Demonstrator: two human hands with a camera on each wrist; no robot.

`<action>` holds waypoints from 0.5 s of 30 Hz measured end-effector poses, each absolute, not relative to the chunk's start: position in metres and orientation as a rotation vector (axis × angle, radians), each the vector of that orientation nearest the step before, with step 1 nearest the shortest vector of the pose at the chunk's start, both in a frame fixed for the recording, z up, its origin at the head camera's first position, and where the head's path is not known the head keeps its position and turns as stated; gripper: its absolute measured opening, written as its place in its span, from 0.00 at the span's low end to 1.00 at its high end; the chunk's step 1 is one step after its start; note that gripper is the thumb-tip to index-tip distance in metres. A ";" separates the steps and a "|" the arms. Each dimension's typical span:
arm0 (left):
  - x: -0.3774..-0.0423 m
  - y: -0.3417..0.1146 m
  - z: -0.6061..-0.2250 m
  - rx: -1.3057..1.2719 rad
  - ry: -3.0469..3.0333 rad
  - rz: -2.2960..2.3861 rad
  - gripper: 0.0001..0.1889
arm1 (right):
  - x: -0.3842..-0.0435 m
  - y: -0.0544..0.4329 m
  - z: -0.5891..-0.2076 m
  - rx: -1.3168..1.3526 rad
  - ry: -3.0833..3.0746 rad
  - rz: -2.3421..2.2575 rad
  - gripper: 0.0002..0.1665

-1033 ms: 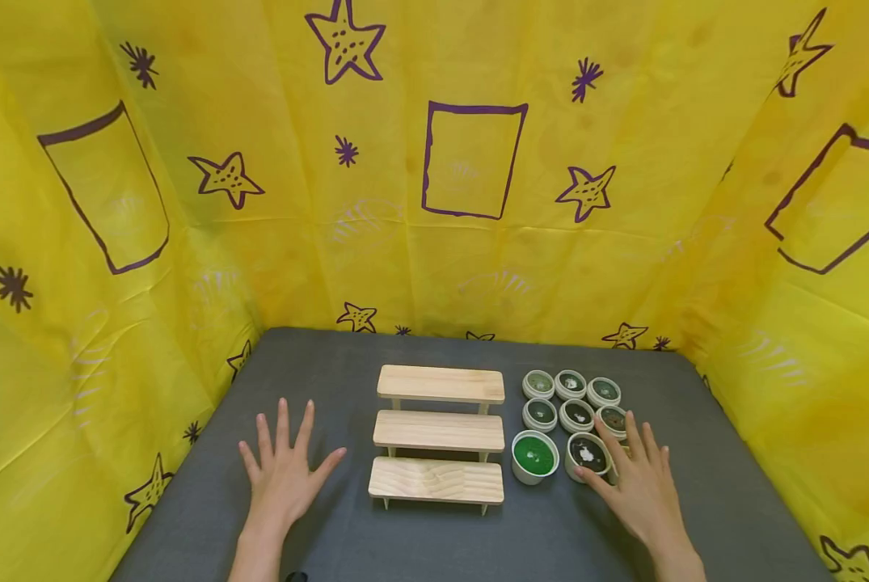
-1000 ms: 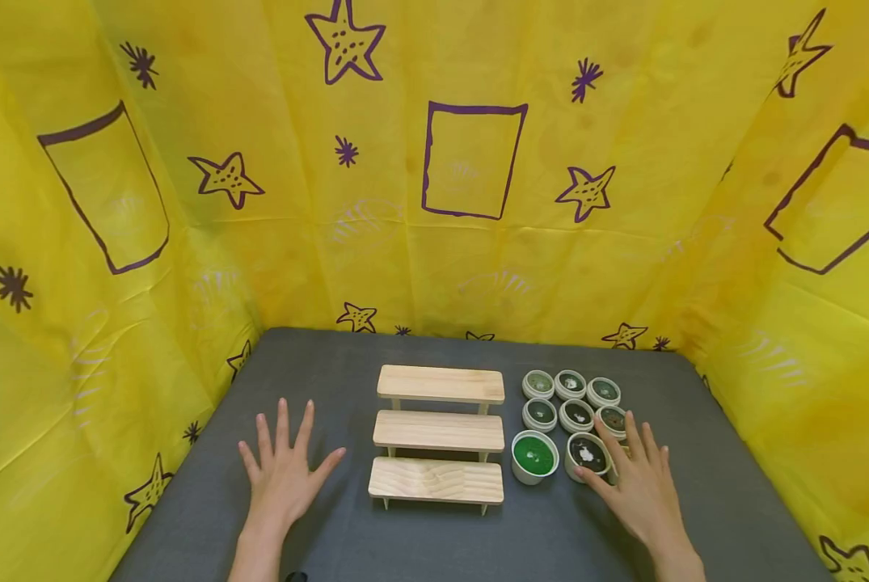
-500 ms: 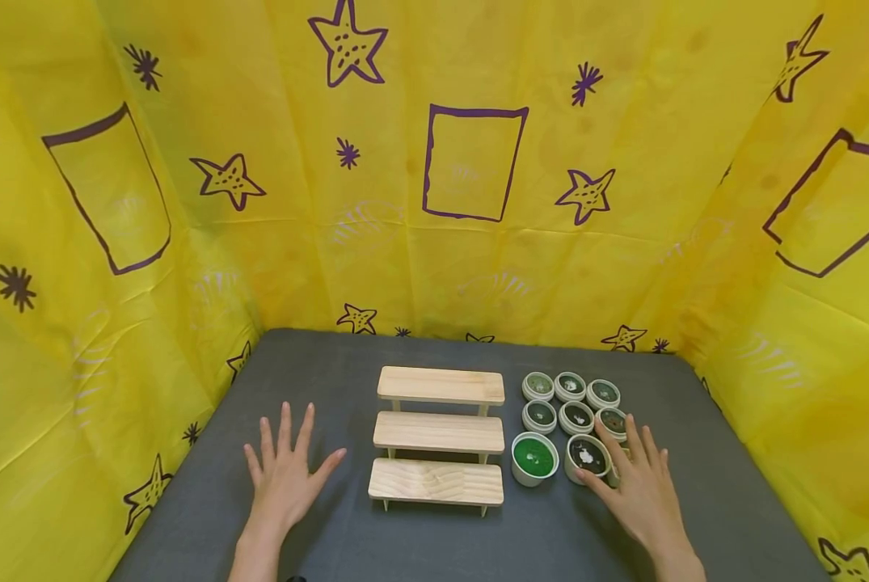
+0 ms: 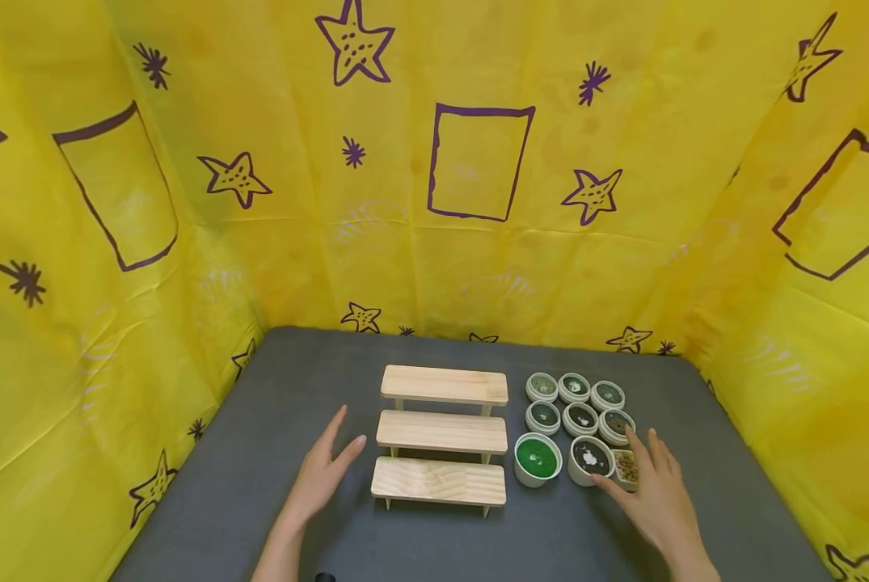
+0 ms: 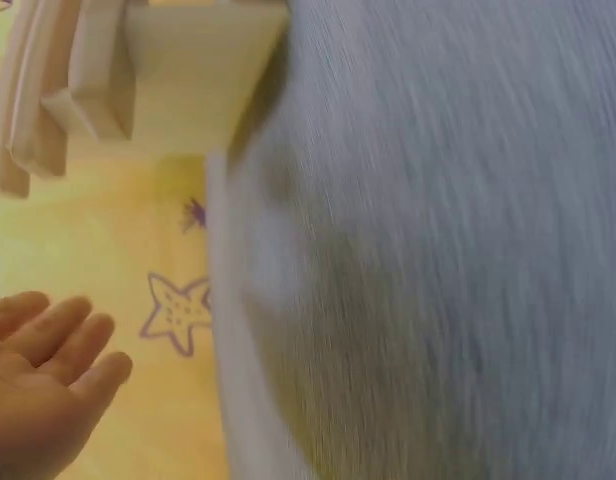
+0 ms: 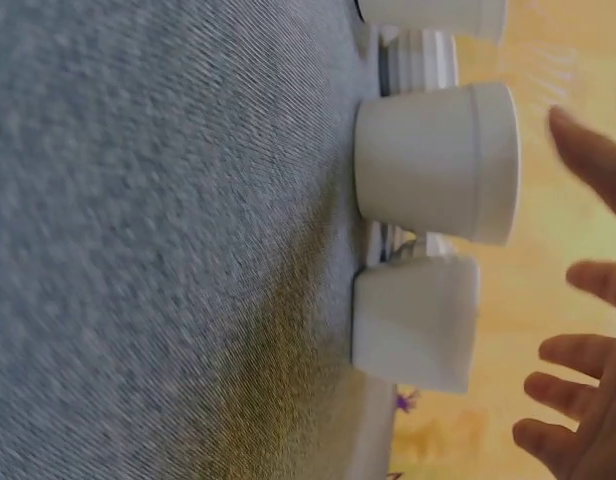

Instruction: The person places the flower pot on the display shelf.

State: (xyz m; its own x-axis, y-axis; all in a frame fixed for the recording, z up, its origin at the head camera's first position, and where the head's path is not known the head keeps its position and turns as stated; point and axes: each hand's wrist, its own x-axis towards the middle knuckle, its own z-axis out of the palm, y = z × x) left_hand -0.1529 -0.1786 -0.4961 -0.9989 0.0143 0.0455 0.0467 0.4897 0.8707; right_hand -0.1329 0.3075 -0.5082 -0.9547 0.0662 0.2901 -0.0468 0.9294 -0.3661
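My left hand (image 4: 316, 478) hovers left of a three-tier wooden stand (image 4: 441, 432), its fingers extended and nothing in them. On the right, my right hand (image 4: 655, 493) is held over the front of a group of small white tubs, fingers spread. Nearest to its thumb is a white tub with dark, white-flecked contents (image 4: 591, 459). Beside that sits a square white dish of brown bits (image 4: 626, 467), partly behind the fingers. In the right wrist view, the thumb is apart from the round white tub (image 6: 433, 160). A tub of bright green (image 4: 537, 458) stands closest to the stand.
Several shallower round tubs with green or dark contents, such as one with a brownish top (image 4: 617, 426), sit in rows behind. A yellow cloth (image 4: 405, 267) with purple drawings walls the grey table (image 4: 318, 364) at the back and sides. A small black object (image 4: 325, 577) shows at the bottom edge.
My left hand has turned onto its side and moved right, toward the stand. My right hand has shifted slightly down and right, uncovering the square dish. The view has moved slightly.
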 end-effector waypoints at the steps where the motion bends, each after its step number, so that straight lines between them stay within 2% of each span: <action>1: -0.154 -0.177 -0.496 -0.056 -2.662 -1.627 0.38 | -0.132 0.310 -0.508 -0.027 -2.782 0.557 0.60; 9: -0.159 -0.159 -0.498 -0.034 -2.313 -2.212 0.29 | -0.136 0.325 -0.518 -0.009 -2.680 0.668 0.62; 15: -0.160 -0.149 -0.500 0.016 -2.201 -2.373 0.29 | -0.138 0.326 -0.521 -0.050 -2.649 0.766 0.58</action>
